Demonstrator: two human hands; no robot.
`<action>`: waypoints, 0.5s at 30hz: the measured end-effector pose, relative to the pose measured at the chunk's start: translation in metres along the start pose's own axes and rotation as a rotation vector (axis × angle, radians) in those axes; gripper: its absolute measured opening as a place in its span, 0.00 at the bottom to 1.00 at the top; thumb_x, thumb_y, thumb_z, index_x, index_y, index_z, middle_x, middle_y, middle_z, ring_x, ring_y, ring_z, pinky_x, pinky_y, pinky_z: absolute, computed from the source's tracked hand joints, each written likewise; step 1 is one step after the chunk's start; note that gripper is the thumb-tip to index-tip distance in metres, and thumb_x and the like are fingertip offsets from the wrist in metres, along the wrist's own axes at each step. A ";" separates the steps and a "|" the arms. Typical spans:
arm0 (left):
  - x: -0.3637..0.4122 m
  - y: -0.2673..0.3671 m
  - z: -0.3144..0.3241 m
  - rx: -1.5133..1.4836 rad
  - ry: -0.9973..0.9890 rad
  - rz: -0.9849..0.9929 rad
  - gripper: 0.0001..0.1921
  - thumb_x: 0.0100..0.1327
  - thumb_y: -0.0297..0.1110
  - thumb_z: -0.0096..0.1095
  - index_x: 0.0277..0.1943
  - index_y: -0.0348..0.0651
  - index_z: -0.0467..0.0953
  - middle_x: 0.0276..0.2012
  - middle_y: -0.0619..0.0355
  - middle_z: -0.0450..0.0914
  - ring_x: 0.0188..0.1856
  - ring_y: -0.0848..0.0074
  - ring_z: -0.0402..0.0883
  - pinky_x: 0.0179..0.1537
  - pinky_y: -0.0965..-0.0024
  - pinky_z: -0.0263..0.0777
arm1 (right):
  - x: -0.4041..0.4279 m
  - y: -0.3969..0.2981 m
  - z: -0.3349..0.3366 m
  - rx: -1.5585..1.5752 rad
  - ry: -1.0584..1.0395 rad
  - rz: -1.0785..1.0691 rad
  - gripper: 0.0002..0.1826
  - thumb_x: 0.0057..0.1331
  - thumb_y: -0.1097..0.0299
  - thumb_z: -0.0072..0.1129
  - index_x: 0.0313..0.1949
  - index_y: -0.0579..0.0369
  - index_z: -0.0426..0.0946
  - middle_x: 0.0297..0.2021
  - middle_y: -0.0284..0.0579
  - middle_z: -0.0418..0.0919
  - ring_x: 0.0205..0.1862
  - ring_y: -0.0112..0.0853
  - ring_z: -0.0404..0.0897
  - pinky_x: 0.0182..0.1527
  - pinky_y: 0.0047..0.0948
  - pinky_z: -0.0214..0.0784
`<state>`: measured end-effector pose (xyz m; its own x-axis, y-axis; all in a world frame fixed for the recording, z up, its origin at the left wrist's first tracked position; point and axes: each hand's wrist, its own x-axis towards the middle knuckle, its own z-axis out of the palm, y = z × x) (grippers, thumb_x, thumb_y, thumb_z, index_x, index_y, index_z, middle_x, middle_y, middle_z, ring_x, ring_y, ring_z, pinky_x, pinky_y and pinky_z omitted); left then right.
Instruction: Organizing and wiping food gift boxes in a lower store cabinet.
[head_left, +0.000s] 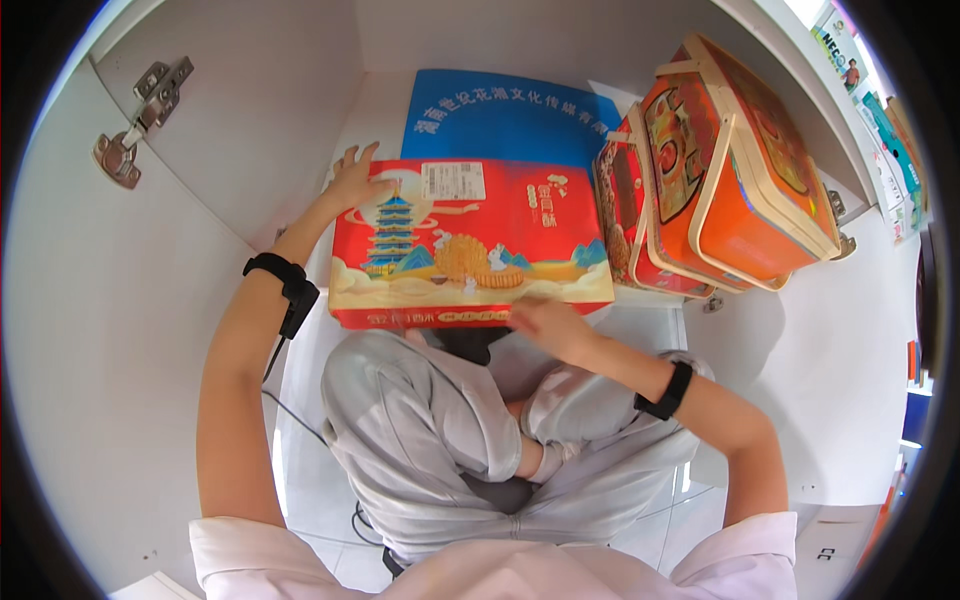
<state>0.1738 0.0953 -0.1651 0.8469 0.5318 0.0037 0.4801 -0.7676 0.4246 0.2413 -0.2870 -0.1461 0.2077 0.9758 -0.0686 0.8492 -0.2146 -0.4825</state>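
A flat red gift box (540, 232) lies before me at the cabinet's front edge, its lid printed with a blue-roofed pagoda, mooncakes and rabbits. A white label (453, 181) with print and a code is stuck near its far edge. My left hand (355, 181) rests at the box's far left corner, thumb over the top and fingers spread. Blurred by motion, my right hand (553, 328) is at the front edge, right of the middle; its fingertips are indistinct. Under the far side of the box shows a blue board or folder (510, 127) bearing white writing.
Orange-and-red gift baskets (720, 225) with pale handles stand tilted against the cabinet's right side. Open white doors with metal hinges (142, 120) flank me. Below the box are my crossed legs (427, 420) in grey trousers. A black cable (296, 416) runs by my left knee.
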 end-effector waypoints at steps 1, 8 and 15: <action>-0.007 0.006 -0.004 -0.067 0.094 0.091 0.39 0.47 0.51 0.62 0.61 0.51 0.54 0.57 0.39 0.56 0.59 0.45 0.54 0.56 0.50 0.55 | 0.003 -0.011 0.013 0.031 -0.163 -0.083 0.15 0.57 0.69 0.44 0.45 0.54 0.69 0.28 0.54 0.76 0.34 0.43 0.77 0.35 0.44 0.68; -0.059 0.061 -0.025 -0.210 0.043 0.107 0.27 0.53 0.44 0.59 0.55 0.42 0.64 0.52 0.43 0.63 0.53 0.54 0.64 0.52 0.61 0.62 | 0.028 -0.020 0.111 -0.370 -0.474 -0.060 0.24 0.57 0.69 0.41 0.56 0.49 0.58 0.27 0.50 0.77 0.26 0.42 0.78 0.27 0.38 0.70; -0.100 0.073 -0.044 -0.258 0.029 0.231 0.22 0.57 0.42 0.56 0.51 0.40 0.67 0.51 0.46 0.65 0.52 0.62 0.68 0.52 0.67 0.63 | 0.019 -0.025 0.093 -0.453 -0.592 -0.183 0.13 0.56 0.68 0.46 0.40 0.53 0.72 0.26 0.50 0.77 0.32 0.41 0.78 0.31 0.38 0.70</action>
<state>0.1143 0.0014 -0.0947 0.9179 0.3673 0.1504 0.1996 -0.7548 0.6248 0.1792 -0.2597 -0.2164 -0.1418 0.8296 -0.5401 0.9875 0.0808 -0.1351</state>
